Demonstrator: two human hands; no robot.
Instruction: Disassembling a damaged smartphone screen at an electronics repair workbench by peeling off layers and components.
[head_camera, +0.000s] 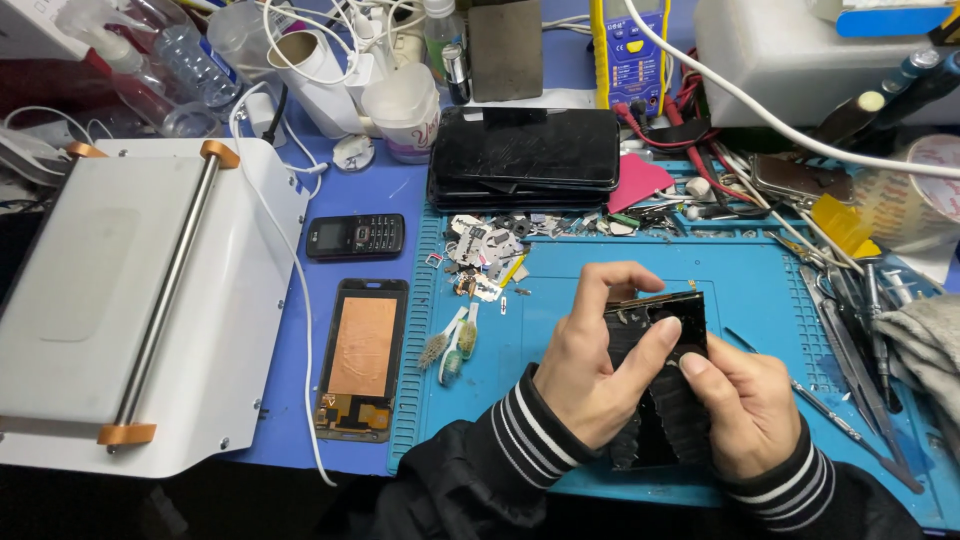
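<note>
Over the blue work mat (760, 280) both of my hands hold a black phone (672, 325) with a badly cracked, flaking surface. My left hand (592, 355) wraps around its left edge, thumb pressed on the broken face. My right hand (742, 400) grips its right side and lower part, thumb tip near the left thumb. Most of the phone's lower half is hidden by my fingers.
A screen panel with a copper back (362, 358) and a small black keypad phone (355, 236) lie left of the mat. Two worn toothbrushes (452, 340), scrap parts (485, 250), stacked black phones (525, 155), tweezers (850, 340), a white machine (140, 300) and a yellow multimeter (628, 50) surround it.
</note>
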